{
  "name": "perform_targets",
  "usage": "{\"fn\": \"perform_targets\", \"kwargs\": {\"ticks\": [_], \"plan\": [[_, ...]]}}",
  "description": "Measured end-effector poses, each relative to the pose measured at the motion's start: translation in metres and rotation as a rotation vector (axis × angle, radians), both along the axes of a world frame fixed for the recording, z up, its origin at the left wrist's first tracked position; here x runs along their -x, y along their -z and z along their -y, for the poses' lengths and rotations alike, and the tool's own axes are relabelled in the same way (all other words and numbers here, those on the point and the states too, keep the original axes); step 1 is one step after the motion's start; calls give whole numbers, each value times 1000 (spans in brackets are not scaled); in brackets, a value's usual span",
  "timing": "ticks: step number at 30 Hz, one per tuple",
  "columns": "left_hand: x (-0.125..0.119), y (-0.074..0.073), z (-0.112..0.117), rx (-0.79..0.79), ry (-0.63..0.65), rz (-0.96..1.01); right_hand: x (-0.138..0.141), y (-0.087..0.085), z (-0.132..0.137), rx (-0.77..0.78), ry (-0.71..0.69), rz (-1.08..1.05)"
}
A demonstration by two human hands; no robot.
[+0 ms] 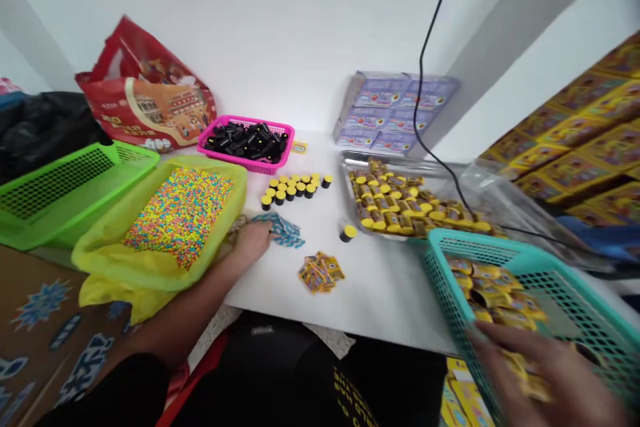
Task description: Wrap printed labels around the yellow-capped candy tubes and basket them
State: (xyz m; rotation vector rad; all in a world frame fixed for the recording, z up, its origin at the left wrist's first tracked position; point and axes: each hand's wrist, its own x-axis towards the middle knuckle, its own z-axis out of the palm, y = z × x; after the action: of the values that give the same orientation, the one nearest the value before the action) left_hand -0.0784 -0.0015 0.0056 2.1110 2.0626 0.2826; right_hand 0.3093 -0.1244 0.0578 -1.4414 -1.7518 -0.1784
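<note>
The largest thing we work at is the white worktop (390, 297), and at its right side sits the teal basket (500, 241), with yellow-wrapped pieces (493, 287) inside. We take the step in hand to be tending this basket: either steadying it or dipping into it for pieces. At the left stands the yellow-lined basket (240, 183) of coloured beads (183, 210); behind the teal one, the metal tray (347, 180) carries many more wrapped pieces.

Our two hands are well apart. The right hand (545, 363) comes in from the lower right, over the near side of the teal basket, fingers pointing leftward to its rim. It is blurred, so we cannot tell whether it grips the rim, a piece, or nothing. The left forearm reaches forward past the corner of the yellow-lined basket, and the left hand (253, 240) lies low and palm down, fingers on the blue-and-white cloth (287, 230); whether they pinch it we cannot tell.

Among the smaller things, a pile of printed wrappers (321, 272) lies at the middle near edge, a cluster of black cylinders with yellow tops (291, 190) stands beyond the cloth, and one lone cylinder (349, 233) stands nearer the tray. As we judge it, the next move calls for the right hand to settle a sure hold at the basket, and the left to leave the cloth without brushing those cylinders.
</note>
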Motion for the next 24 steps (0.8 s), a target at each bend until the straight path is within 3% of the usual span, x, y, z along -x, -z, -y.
{"fn": "perform_targets", "kwargs": {"ticks": [2, 3, 6, 9, 13, 18, 24], "plan": [[7, 1, -3, 49, 43, -49, 50, 15, 5, 110, -261, 33], [9, 1, -4, 57, 58, -56, 70, 25, 1, 162, -326, 25], [5, 1, 3, 24, 9, -59, 105, 58, -24, 293, -364, -117], [-10, 1, 17, -105, -34, 14, 111, 85, -49, 359, -219, -323], [-48, 6, 19, -115, 235, 257, 109, 104, -67, 413, -90, -435], [-94, 17, -10, 67, 310, 349, 106, 111, -73, 464, -18, -602], [-99, 22, -23, 48, 333, 458, 106, 105, -71, 460, -21, -649]]}}
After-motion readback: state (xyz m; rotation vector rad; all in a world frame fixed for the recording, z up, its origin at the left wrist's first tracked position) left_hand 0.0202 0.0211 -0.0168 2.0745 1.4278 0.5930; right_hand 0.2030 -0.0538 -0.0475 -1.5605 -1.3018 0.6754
